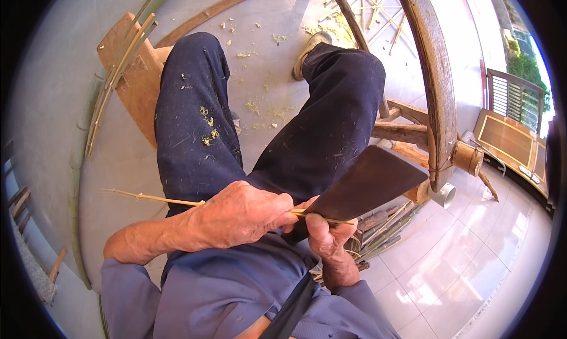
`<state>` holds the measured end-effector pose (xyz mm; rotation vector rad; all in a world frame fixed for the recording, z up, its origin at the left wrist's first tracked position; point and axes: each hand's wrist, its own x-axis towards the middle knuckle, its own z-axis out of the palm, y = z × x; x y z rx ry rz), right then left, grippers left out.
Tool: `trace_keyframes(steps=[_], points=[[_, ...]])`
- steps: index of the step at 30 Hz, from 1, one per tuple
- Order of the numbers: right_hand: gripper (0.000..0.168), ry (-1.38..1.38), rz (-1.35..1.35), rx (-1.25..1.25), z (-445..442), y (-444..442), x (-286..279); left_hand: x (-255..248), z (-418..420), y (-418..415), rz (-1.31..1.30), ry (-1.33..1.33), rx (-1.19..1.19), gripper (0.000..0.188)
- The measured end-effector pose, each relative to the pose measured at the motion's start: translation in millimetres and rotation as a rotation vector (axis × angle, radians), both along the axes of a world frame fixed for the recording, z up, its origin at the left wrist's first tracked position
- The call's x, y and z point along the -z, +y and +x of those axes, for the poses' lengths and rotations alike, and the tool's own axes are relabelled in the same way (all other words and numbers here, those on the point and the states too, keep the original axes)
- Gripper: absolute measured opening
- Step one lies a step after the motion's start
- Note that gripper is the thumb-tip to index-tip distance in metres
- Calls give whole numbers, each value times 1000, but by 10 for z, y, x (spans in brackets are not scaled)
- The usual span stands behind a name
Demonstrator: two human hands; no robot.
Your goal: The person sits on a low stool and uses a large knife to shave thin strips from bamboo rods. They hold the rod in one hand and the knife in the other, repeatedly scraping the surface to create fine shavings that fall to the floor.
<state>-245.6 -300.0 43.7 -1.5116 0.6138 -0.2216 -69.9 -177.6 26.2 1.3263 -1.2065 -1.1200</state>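
Observation:
My left hand (243, 215) is closed around a thin bamboo strip (172, 200), whose long end sticks out leftwards past my wrist. A short end of the strip lies under my right thumb, against the edge of a broad dark knife blade (372, 184). My right hand (330, 235) grips the knife low on the blade, with fingertips partly behind it; the handle is mostly hidden. Near my left fingertips the strip looks split in two. Both hands are close together above my lap, the blade pointing up and right over my thigh.
A wooden bench (137, 77) with thin strips stands left, near a long green bamboo pole (77, 161). To the right are a wooden frame (432, 73), a white pipe (443, 196) and a bundle of bamboo stems (390, 232). Strips (376, 6) and shavings (254, 107) litter the floor.

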Motion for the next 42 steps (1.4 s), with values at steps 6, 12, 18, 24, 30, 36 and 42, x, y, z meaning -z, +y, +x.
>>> trace_keyframes(steps=[6,12,18,24,30,36,42], points=[[17,-8,153,161,-3,-4,-111,55,73,144,83,-136,49,23],[22,33,-30,-42,44,22,1,47,-17,32,5,-24,-20,16],[20,29,150,182,46,1,-150,78,109,231,114,-180,48,20],[7,-8,-50,-16,160,53,17,74,2,109,26,-67,-26,18],[16,39,121,110,48,35,-51,91,110,245,83,-155,32,17],[8,-9,-48,-13,217,78,-27,114,-58,151,-28,-36,-140,18],[20,9,202,131,133,97,-48,150,87,324,91,-212,-15,31]])
